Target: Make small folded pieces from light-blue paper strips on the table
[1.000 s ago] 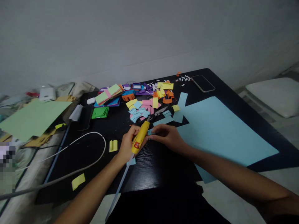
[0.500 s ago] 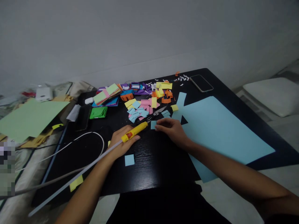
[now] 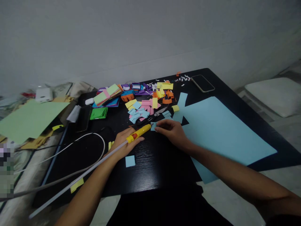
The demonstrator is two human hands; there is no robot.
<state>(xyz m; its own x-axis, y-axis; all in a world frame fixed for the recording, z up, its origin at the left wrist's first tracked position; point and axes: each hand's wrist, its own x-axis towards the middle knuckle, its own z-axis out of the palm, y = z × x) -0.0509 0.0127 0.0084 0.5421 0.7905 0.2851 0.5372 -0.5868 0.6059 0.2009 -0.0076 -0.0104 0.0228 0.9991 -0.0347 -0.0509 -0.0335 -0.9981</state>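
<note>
My left hand point(image 3: 124, 142) is closed around a yellow hot glue gun point(image 3: 139, 133), with a long clear glue stick point(image 3: 80, 178) sticking out of its back end. The nozzle touches or nearly touches a small light-blue paper piece point(image 3: 153, 126). My right hand point(image 3: 173, 131) pinches that piece by its right edge between thumb and fingers, just above the table. Below my left hand a light-blue paper square point(image 3: 130, 161) lies flat. Scissors point(image 3: 160, 111) rest beyond my hands, beside a pile of light-blue pieces point(image 3: 139, 114).
A large light-blue sheet point(image 3: 223, 131) covers the right of the black table point(image 3: 160, 179). Colourful folded papers point(image 3: 109, 94) and scraps lie along the back, with a phone point(image 3: 202, 83) at back right. A white cable point(image 3: 102, 142) loops on the left.
My left hand has moved the glue gun slightly right, bringing its nozzle to the light-blue paper piece. My right hand has hardly moved.
</note>
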